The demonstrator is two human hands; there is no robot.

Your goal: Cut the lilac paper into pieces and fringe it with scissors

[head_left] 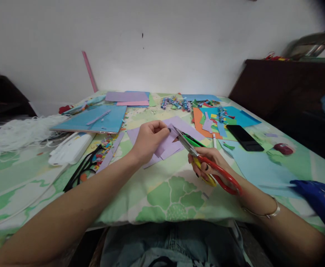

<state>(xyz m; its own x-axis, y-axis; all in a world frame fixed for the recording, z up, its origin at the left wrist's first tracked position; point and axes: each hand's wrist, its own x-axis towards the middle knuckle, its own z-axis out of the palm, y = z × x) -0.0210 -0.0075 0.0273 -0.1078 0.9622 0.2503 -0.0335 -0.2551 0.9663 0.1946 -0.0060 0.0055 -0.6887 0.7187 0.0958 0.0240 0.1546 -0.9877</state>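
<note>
My left hand (pixel 152 139) is closed in a pinch on a small piece of purple paper (pixel 171 129), partly hidden by the fingers. My right hand (pixel 211 161) grips scissors (pixel 190 147) with one red and one yellow handle loop. The blades point up and left, their tips beside the left fingertips and the paper; whether they touch it I cannot tell. Under both hands lie larger purple paper sheets (pixel 183 126) and cut pieces. A long green and black object (pixel 193 141) rests partly behind the scissors.
To the right are a black phone (pixel 244 137), a white marker (pixel 214 141), light blue paper (pixel 265 168) and a blue glue gun (pixel 315 200). Left stand a blue folder (pixel 95 116), a white case (pixel 72 148), black glasses (pixel 83 168) and tangled white cord (pixel 20 133). Curled paper bits (pixel 176 103) lie behind.
</note>
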